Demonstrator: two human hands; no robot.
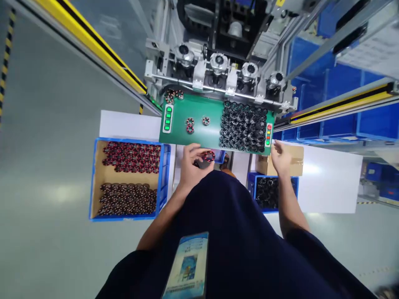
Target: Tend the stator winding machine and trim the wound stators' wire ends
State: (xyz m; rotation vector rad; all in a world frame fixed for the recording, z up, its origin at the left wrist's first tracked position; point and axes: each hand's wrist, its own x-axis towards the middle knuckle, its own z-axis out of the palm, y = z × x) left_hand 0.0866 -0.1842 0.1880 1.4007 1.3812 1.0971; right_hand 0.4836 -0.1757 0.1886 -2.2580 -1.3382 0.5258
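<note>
My left hand (192,168) is closed around a motor stator (208,156), a dark ring with red and copper windings, just off the front edge of the green work surface (196,104). Three loose stators (205,120) lie on that surface, and several more (173,96) sit in its back left corner. Rows of black ring-shaped parts (243,126) cover its right half. By the front right corner, close to the button strip (268,135), my right hand (280,158) is open with nothing visible in it.
Behind the work surface stands a machine with several silver fixtures (218,62) along a rail. A blue-rimmed bin (93,178) of stators is at left. On the right are a cardboard box (296,160) and a blue bin (252,182) of black parts. Yellow posts (102,41) flank the station.
</note>
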